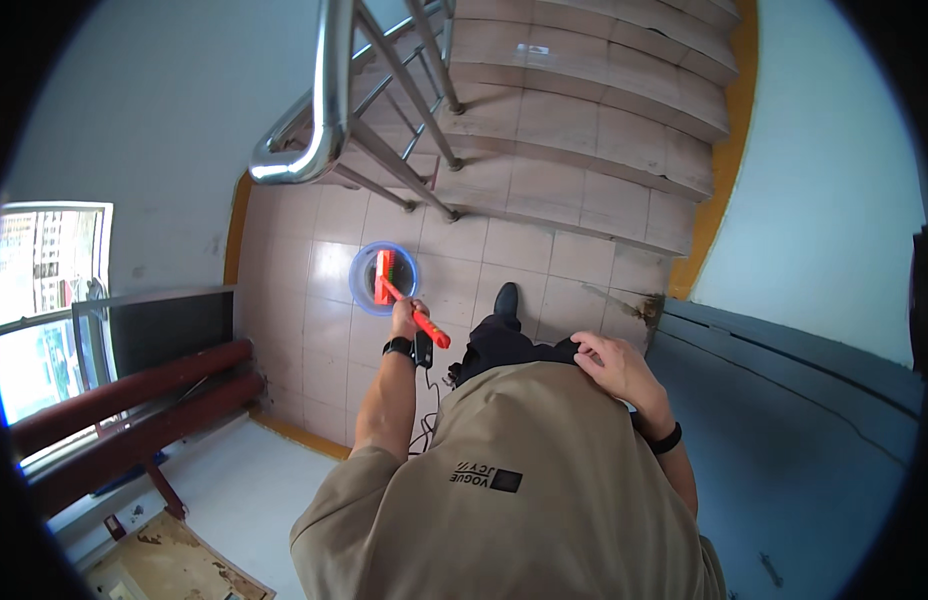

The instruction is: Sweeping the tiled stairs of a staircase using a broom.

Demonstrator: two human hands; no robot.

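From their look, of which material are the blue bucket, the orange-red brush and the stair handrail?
Blue bucket: probably plastic; its rim looks smooth and slightly translucent.
Orange-red brush: likely molded plastic, judging by the bright color; bristle material is unclear.
Stair handrail: polished metal, perhaps stainless steel, given its mirror-like streaks.

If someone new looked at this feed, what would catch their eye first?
Probably the orange-red brush left of centre, gripped in the left hand, its head over or in the round blue-rimmed container on the floor. Next, likely the shiny handrail curving at upper left, beside the stairs at the top.
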